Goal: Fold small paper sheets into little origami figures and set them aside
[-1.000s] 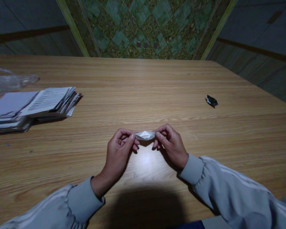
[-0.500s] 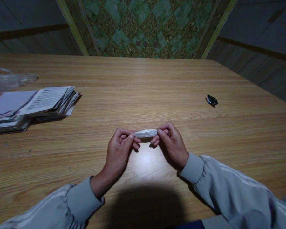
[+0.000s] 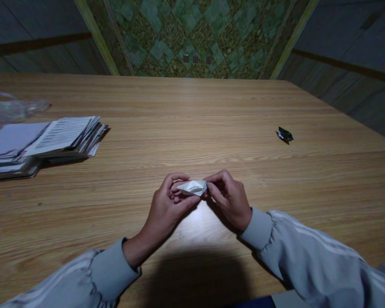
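Between my two hands is a small folded paper boat (image 3: 192, 187), white, with pointed ends and an opening along its middle. My left hand (image 3: 167, 205) curls around its left part, thumb along the near side and fingers behind and beneath. With thumb and forefinger, my right hand (image 3: 229, 196) pinches the boat's right end. Both hands are just over the wooden table (image 3: 186, 128), in front of me.
Stacks of paper (image 3: 60, 134) lie at the left, with a clear plastic bag (image 3: 9, 107) behind them. A small dark folded piece (image 3: 285, 134) rests at the right. Beyond the table's far edge is a green patterned wall (image 3: 192, 38).
The folded paper has tipped so its opening now faces me. My left hand has moved right and wrapped around it; before, both hands pinched its two ends.
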